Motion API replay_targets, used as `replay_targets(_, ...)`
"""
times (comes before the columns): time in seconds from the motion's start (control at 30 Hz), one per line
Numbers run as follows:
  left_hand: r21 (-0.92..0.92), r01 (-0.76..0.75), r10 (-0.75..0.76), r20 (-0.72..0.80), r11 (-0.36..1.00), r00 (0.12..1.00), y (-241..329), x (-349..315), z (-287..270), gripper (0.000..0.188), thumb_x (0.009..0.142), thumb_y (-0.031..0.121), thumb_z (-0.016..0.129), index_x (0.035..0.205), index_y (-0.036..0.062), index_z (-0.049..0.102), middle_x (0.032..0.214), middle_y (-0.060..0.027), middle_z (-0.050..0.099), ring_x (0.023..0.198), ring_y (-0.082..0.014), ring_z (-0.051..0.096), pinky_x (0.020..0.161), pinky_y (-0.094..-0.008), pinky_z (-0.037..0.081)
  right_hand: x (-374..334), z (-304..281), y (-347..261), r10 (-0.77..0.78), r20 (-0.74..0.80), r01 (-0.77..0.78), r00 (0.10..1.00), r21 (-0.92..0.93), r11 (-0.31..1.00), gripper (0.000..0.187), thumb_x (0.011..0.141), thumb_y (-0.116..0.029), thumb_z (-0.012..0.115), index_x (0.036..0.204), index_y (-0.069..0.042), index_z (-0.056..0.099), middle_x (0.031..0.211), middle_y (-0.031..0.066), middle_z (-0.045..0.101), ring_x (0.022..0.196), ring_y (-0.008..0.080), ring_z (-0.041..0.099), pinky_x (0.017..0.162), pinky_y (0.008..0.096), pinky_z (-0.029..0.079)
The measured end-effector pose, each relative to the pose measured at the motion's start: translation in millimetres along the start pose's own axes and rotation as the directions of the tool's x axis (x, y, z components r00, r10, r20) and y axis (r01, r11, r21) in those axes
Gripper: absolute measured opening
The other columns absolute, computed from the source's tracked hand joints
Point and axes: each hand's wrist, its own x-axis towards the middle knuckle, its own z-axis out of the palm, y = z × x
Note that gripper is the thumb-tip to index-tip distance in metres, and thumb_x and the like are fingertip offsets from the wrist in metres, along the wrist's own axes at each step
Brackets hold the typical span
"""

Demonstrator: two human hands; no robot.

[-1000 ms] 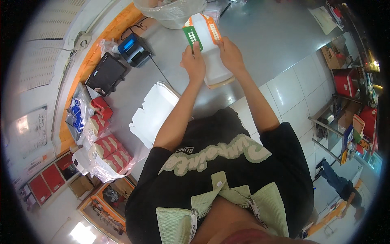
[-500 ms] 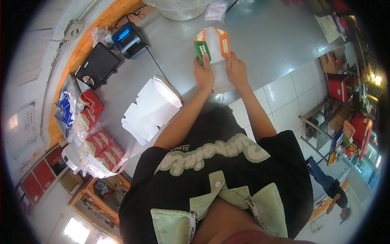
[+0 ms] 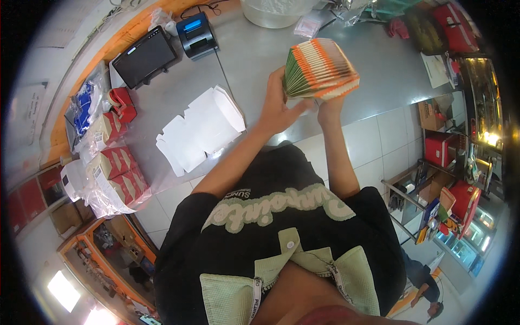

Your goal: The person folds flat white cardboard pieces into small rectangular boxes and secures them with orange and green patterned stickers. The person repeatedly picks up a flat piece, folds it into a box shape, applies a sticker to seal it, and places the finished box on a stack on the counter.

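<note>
A thick stack of layered printed card (image 3: 322, 67), striped orange, cream and green, is held up above the steel table. It looks like nested paper food trays, with the layers fanning out on the green side. My left hand (image 3: 277, 105) is closed on its left, green side, with the thumb stretched below it. From underneath, at the near right, my right hand (image 3: 329, 108) grips the stack; most of its fingers are hidden by the card. Left of my forearm, a white die-cut cardboard box (image 3: 200, 130) lies unfolded on the table.
At the back left stand a black screen (image 3: 145, 57) and a small black printer (image 3: 196, 37). A red tape dispenser (image 3: 123, 104) and plastic-wrapped red-and-white packs (image 3: 122, 168) line the left side. A large pale bowl (image 3: 276, 13) sits at the back. Another person (image 3: 425, 284) is at the lower right.
The stack has turned and tilted, so its many layered edges now show. My hands have moved slightly right and closer together; the view has shifted too.
</note>
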Motion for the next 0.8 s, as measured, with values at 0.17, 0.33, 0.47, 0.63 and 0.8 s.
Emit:
replay_targets(0.17, -0.198, 0.086, -0.101, -0.070, 0.976, 0.992, 98.0, 17.8, -7.6, 0.077, 0.072, 0.037, 0.091, 0.123, 0.0010, 0.046, 0.099, -0.0052, 0.056, 0.094, -0.0153, 0.060, 0.085, -0.0309, 0.051, -32.1, 16.6, -29.3, 0.069, 0.089, -0.076, 0.994, 0.082, 0.994, 0.101, 0.080, -0.075, 0.064, 0.141, 0.002, 0.041, 0.133, 0.0093, 0.052, 0.120, 0.0193, 0.053, 0.099, 0.0346, 0.045)
replay_targets(0.33, 0.168, -0.243, 0.273, -0.186, 0.955, 0.944, 87.4, -0.6, -23.4, 0.050, 0.076, 0.023, 0.087, 0.100, 0.0037, 0.048, 0.087, -0.0057, 0.054, 0.077, -0.0127, 0.053, 0.069, -0.0263, 0.044, -36.3, 47.0, -70.3, -0.240, 0.147, 0.211, 0.960, 0.187, 0.960, 0.077, 0.082, -0.077, 0.060, 0.104, -0.003, 0.054, 0.094, 0.0022, 0.055, 0.085, 0.0096, 0.052, 0.074, 0.0272, 0.043)
replay_targets(0.47, 0.165, -0.131, 0.177, -0.309, 0.978, 0.934, 85.8, -8.6, -22.0, 0.041, 0.083, 0.020, 0.081, 0.094, 0.0043, 0.045, 0.081, -0.0042, 0.050, 0.071, -0.0122, 0.048, 0.064, -0.0268, 0.041, -41.5, 62.7, -70.0, -0.096, 0.043, 0.089, 0.994, 0.142, 0.986, 0.046, 0.093, -0.050, 0.068, 0.089, -0.007, 0.052, 0.083, 0.0001, 0.053, 0.076, 0.0066, 0.049, 0.064, 0.0252, 0.038)
replay_targets(0.63, 0.077, 0.283, -0.204, -0.516, 0.956, 0.832, 60.8, 2.2, -27.9, 0.039, 0.091, 0.029, 0.073, 0.102, 0.0032, 0.046, 0.090, -0.0062, 0.052, 0.083, -0.0134, 0.051, 0.074, -0.0285, 0.045, -20.8, 64.2, -61.7, 0.186, 0.235, -0.176, 0.954, -0.062, 0.982, 0.033, 0.098, -0.036, 0.066, 0.101, -0.003, 0.061, 0.084, 0.0027, 0.059, 0.075, 0.0091, 0.053, 0.066, 0.0253, 0.043)
replay_targets(0.8, -0.255, 0.497, -0.558, -0.378, 0.830, 0.739, 37.4, 18.0, -34.1, 0.056, 0.094, 0.032, 0.069, 0.128, -0.0012, 0.039, 0.118, -0.0157, 0.051, 0.112, -0.0191, 0.052, 0.092, -0.0335, 0.047, 2.9, 28.0, 8.1, 0.311, 0.314, -0.187, 0.897, -0.368, 0.911, 0.045, 0.101, -0.045, 0.057, 0.115, -0.003, 0.063, 0.094, 0.0069, 0.064, 0.090, 0.0128, 0.058, 0.079, 0.0276, 0.048)
